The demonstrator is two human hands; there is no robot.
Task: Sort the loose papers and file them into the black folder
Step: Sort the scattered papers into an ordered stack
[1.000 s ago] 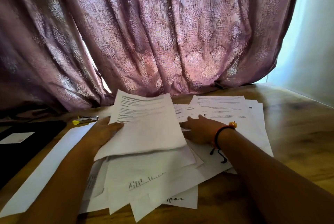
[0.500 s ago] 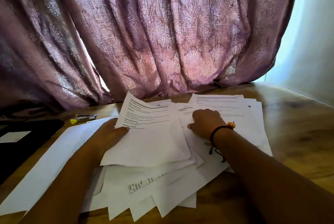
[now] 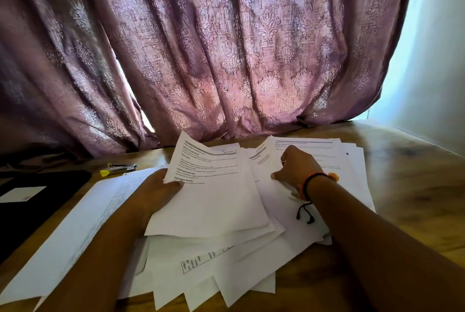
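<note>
Left hand [image 3: 156, 191] is gripping a printed sheet [image 3: 216, 196] by its left edge, holding it tilted over the messy pile of papers [image 3: 226, 269] sprawling across the wooden table [image 3: 415, 186]. Right hand [image 3: 297, 168] is sitting with fingers curled on the papers further right, can't tell if it's pinching one. Black folder [image 3: 50, 193] is lying off to the left.

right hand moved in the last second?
Yes. The right hand shifted right and toward the curtain, farther onto the right paper stack, which stayed put.
</note>
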